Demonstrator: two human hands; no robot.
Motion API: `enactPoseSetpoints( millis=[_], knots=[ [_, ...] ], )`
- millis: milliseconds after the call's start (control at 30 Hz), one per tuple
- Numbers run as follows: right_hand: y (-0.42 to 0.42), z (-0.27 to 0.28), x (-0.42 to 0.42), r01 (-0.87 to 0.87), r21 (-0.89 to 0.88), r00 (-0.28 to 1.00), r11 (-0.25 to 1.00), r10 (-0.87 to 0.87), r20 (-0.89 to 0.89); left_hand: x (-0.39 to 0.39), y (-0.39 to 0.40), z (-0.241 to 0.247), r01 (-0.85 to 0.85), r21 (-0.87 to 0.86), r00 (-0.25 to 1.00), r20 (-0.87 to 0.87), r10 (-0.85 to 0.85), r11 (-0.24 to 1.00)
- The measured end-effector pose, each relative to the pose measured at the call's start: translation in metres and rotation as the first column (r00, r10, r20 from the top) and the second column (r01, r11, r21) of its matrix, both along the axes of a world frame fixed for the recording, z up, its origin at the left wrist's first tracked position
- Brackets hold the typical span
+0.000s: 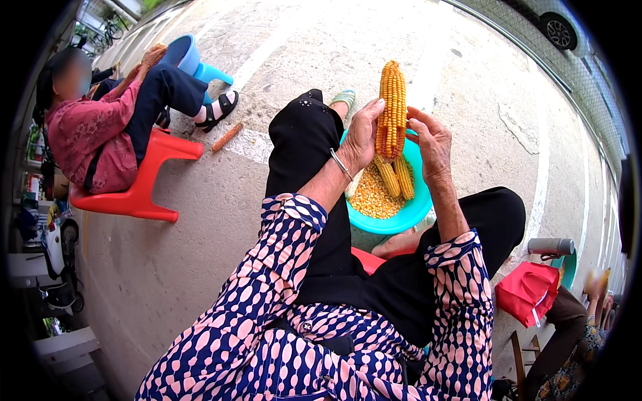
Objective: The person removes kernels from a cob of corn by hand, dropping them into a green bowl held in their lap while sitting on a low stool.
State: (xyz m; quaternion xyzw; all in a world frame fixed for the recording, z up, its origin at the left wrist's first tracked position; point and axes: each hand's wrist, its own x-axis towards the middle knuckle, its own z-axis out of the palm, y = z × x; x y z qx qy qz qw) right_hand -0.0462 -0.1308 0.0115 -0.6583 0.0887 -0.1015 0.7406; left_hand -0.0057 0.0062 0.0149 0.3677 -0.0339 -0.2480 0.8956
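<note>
My left hand (362,131) grips an ear of dried yellow corn (392,108) from its left side, holding it upright above a basin. Some kernels are gone from the ear's lower end. At its right edge are the bent fingertips of my right hand (432,140); a tiny pale thing shows beside them, too small to name. Whether these fingers pinch anything is unclear. Below, a turquoise plastic basin (423,203) stands between my legs. Loose corn kernels (373,200) lie in it, with two smaller yellow ears (387,178) and a pale cob (354,184) on top.
To the left, a person (98,135) sits on a red plastic stool (145,190) near a blue basin (188,52). A bare reddish cob (227,137) lies on the concrete. At right are a red bag (527,293), a grey flask (550,246) and another person's leg (567,316).
</note>
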Motion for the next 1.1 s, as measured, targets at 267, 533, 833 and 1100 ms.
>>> enactPoseSetpoints(
  millis=[267,533,833,1100],
  knots=[
    [0.0005,-0.0014,0.0006,-0.025,0.003,1.0,1.0,0.025,-0.012,0.0013,0.0006,-0.003,-0.002,-0.006,0.999,0.034,0.002,1.0],
    [-0.0006,-0.003,0.0006,-0.054,-0.002,0.998,0.999,0.054,-0.033,0.0008,0.0004,-0.0038,-0.016,0.027,0.999,0.037,0.015,0.999],
    [0.0006,-0.0025,0.0007,-0.057,0.042,0.998,0.997,0.059,-0.037,0.0007,-0.0002,-0.0075,-0.054,0.055,0.996,0.078,0.05,0.997],
    [0.0018,0.0024,-0.0001,-0.05,0.054,0.995,0.997,0.054,-0.085,-0.0002,0.0015,-0.0088,-0.034,0.122,0.999,0.046,0.029,0.992]
  ],
)
